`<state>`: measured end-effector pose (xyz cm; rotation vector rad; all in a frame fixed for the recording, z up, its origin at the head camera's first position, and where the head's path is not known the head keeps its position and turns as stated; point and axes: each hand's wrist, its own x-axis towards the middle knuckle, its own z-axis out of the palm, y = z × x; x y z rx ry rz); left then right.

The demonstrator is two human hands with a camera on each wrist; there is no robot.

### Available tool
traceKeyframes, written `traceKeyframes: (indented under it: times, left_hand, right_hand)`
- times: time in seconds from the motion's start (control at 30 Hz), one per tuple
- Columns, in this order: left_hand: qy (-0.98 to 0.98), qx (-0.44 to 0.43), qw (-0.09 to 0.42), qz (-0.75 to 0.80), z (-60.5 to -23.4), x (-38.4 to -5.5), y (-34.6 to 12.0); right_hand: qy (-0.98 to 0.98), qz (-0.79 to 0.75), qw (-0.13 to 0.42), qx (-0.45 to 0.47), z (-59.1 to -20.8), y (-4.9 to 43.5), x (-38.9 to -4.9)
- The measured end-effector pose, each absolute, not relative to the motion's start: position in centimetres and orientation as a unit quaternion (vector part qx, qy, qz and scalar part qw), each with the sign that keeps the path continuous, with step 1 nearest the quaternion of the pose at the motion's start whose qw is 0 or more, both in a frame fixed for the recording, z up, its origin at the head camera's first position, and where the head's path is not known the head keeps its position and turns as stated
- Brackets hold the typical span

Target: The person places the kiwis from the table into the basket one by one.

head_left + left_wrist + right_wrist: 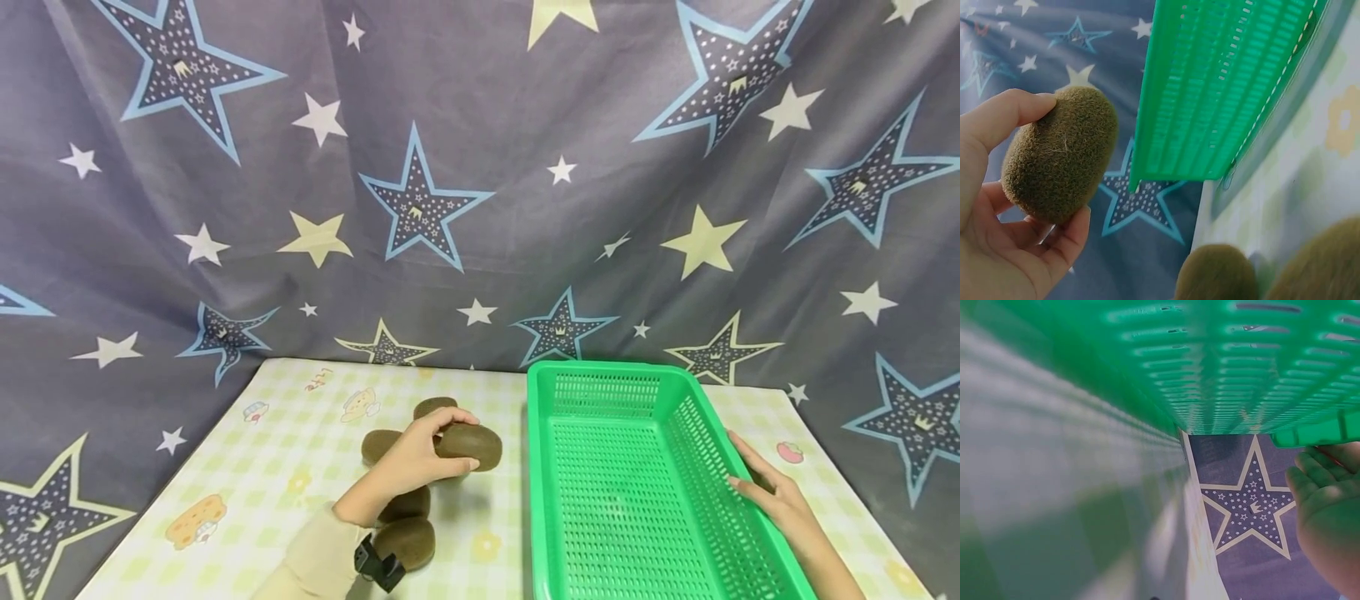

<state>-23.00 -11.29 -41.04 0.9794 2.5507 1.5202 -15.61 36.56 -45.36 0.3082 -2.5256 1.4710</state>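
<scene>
Thumb and fingers of the left hand (416,454) grip a fuzzy brown kiwi (480,447) from opposite sides, its rounded right end jutting past the fingertips. In the left wrist view the thumb presses its upper end while the other fingers curl beneath the lower one. This kiwi is held up off the checked tablecloth (300,433), left of the basket and apart from it.

Around and below that hand lie more kiwis: a far kiwi (435,406), a left kiwi (378,447), a partly hidden kiwi (411,504) and a near kiwi (407,543). Farther right, the right hand (783,504) holds the side rim of a green basket (534,483), thumb over the edge, fingers outside. Behind hangs a star-patterned curtain (517,250).
</scene>
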Motion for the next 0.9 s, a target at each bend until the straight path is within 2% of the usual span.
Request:
traceKeyframes:
  times: [0.23,0.9]
  left_hand:
    - [0.815,0.324,-0.005,0.480,-40.9,-22.7,-9.1]
    - [0.785,0.383,0.024,0.487,-40.4,-23.1,-2.4]
  right_hand:
    - [-0.860,0.490,0.099,0.100,-45.4,36.6,-15.6]
    - [-0.863,0.491,0.084,0.080,-45.4,36.8,-15.6]
